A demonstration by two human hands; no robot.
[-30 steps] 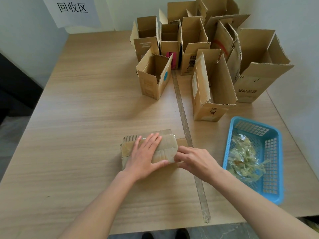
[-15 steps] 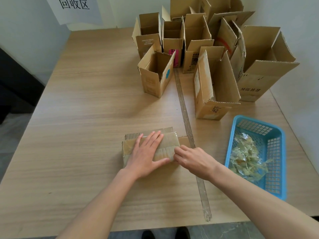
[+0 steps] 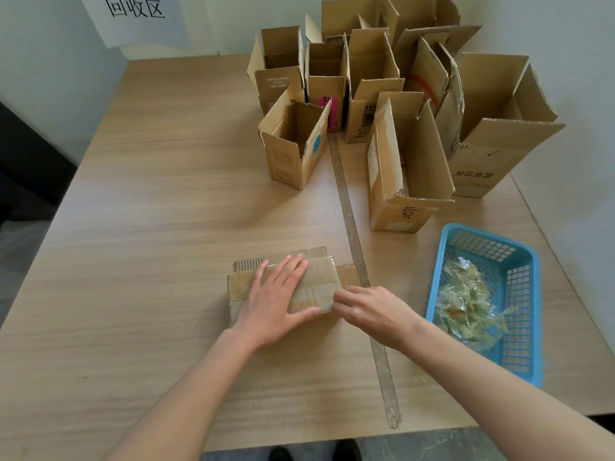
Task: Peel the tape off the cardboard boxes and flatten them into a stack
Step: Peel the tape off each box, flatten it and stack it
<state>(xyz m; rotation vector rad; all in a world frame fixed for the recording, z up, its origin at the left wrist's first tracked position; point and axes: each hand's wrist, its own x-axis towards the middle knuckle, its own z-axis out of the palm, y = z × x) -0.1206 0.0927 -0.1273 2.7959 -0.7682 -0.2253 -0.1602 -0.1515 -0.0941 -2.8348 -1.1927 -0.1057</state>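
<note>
A small cardboard box [image 3: 319, 277] lies on the wooden table [image 3: 166, 211] near its front edge, its upper face covered in clear tape. My left hand [image 3: 279, 301] presses flat on that face with straight fingers. My right hand [image 3: 369, 311] is at the box's right end, its fingertips curled and pinching at the tape edge there. Several open cardboard boxes [image 3: 409, 161] stand upright at the back right of the table.
A blue plastic basket [image 3: 519, 257] with crumpled tape scraps [image 3: 466, 301] stands right of my right hand. A long strip of tape [image 3: 352, 227] is stuck along the table from the boxes to the front edge. A paper sign [image 3: 133, 15] hangs on the wall.
Both hands stay on the box in nearly the same place. My right hand's fingertips have worked slightly at the tape edge on the right end.
</note>
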